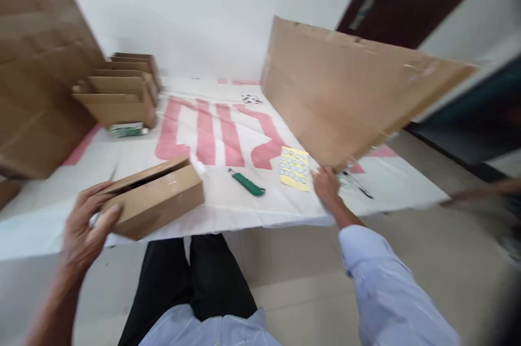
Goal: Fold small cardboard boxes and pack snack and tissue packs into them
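My left hand point(87, 226) grips the left end of a small brown cardboard box point(163, 202), thumb on the near side and fingers behind. A narrow dark gap runs along the top of this box, which lies tilted at the table's front edge. At the lower corner of a large cardboard box point(350, 90), my right hand point(326, 183) is closed with its fingers curled; what they hold, if anything, cannot be made out. Just left of that hand lies a yellow sheet of round pale stickers point(294, 168). A green box cutter point(247, 182) rests between the two hands.
A dark pen point(358, 184) lies right of my right hand. Several open small boxes point(118, 88) stand at the back left, with a green-and-white packet point(128, 129) before them. Another large carton point(40, 80) rises at far left. A white cloth with pink print point(240, 210) covers the table.
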{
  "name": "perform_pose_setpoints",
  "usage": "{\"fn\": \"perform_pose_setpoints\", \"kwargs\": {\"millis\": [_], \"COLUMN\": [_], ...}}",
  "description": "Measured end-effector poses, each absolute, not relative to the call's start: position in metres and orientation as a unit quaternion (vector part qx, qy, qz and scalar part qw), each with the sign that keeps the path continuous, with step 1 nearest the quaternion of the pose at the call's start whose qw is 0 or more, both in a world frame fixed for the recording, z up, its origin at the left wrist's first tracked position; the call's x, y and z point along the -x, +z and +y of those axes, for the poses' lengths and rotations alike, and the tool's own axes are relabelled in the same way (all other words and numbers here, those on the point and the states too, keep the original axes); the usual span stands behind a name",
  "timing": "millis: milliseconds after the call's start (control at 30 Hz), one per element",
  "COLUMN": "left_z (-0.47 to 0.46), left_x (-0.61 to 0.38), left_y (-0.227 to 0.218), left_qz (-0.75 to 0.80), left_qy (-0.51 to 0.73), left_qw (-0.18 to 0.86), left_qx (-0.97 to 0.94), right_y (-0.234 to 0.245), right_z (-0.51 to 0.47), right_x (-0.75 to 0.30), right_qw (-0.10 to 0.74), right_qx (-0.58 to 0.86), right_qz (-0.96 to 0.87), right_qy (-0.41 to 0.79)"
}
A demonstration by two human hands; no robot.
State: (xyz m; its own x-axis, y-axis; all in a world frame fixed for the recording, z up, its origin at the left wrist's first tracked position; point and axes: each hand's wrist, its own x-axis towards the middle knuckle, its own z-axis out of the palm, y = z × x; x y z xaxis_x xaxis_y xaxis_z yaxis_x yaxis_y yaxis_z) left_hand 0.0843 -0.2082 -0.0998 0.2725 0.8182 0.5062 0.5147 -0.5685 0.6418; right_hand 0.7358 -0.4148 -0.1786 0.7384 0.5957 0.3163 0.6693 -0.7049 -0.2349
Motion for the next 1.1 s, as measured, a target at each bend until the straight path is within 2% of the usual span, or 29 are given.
{"fn": "perform_pose_setpoints", "kwargs": {"millis": [167,333,433,567,733,833,967,1100], "left_z": [-0.199,-0.194,-0.191,-0.187,-0.184,-0.18,-0.173,-0.166], "left_x": [-0.086,-0.084,-0.079,-0.074,-0.074,-0.074,-0.074,-0.072], "left_y": [-0.101,-0.099,-0.102,-0.105,-0.107,-0.107,-0.106,-0.103], "left_qz": [0.432,0.411,0.392,0.359,0.352,0.358,0.361,0.359], "left_qy": [0.416,0.411,0.401,0.39,0.385,0.384,0.378,0.373], "left_qw": [0.259,0.32,0.356,0.378,0.382,0.391,0.409,0.429], "left_qx": [-0.758,-0.748,-0.747,-0.759,-0.763,-0.756,-0.748,-0.74], "right_y": [-0.168,-0.164,-0.151,-0.117,-0.068,-0.049,-0.044,-0.053], "right_z": [-0.4,-0.407,-0.408,-0.378,-0.301,-0.261,-0.226,-0.212], "right_x": [-0.738,-0.735,-0.724,-0.683,-0.566,-0.486,-0.417,-0.399], "right_qw": [0.143,0.15,0.159,0.218,0.295,0.313,0.305,0.294], "right_qx": [0.942,0.95,0.934,0.864,0.727,0.615,0.519,0.51], "right_qz": [-0.298,-0.266,-0.297,-0.422,-0.616,-0.724,-0.794,-0.795], "right_qy": [-0.061,-0.065,-0.119,-0.168,-0.071,0.002,0.078,0.148]}}
